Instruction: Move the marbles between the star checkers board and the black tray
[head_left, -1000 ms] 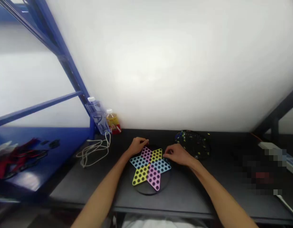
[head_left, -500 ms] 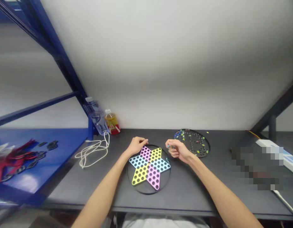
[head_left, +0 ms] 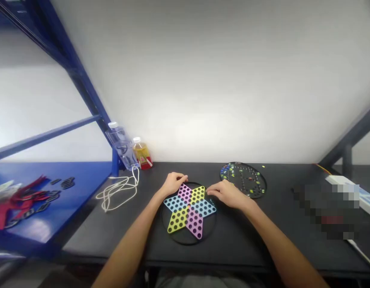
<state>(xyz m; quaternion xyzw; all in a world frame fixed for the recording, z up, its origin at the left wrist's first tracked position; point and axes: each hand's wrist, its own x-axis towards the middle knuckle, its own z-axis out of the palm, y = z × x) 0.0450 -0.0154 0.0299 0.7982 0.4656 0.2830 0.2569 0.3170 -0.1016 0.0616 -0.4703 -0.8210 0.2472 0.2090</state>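
We see a star-shaped Chinese checkers board [head_left: 177, 221] with pink, yellow and blue points dotted with black holes; far right, a round black board [head_left: 258, 185] is speckled with blue and yellow marbles [head_left: 225, 171].

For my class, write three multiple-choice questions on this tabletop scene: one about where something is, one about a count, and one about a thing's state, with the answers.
1. Where is the round black marble board relative to the star-shaped board?
A. To its right and farther from the person
B. Underneath it
C. On the blue shelf

2. How many points does the star-shaped board have?
A. Four
B. Five
C. Six

3. How does the white cable lie?
A. Wound on a reel
B. In loose loops on the table
C. Stretched straight

Answers:
1. A, it sits on the table up and right of the star.
2. C, there are two each of pink, yellow and blue.
3. B, its loops lie left of the star.
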